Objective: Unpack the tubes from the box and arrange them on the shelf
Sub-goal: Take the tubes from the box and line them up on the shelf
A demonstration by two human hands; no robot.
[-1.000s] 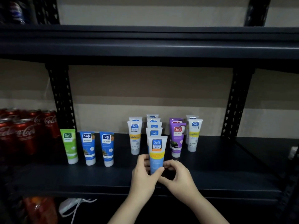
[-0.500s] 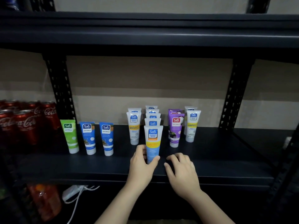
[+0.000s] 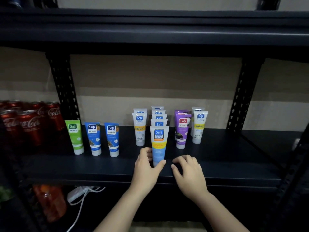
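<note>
Near the shelf's [image 3: 234, 166] front edge, the left hand [image 3: 147, 166] pinches a light, squeezable, tip-prone tube [image 3: 158, 144] low by its cap, while the right hand [image 3: 189, 171] rests loose, holding nothing

Looked like shop or store room. Dark metal shelf [image 3: 217, 164] held rows of same-brand tubes [image 3: 158, 143] standing upright in lines. Red cola cans [image 3: 28, 124] packed together at left edge. Bare wall behind.
</note>
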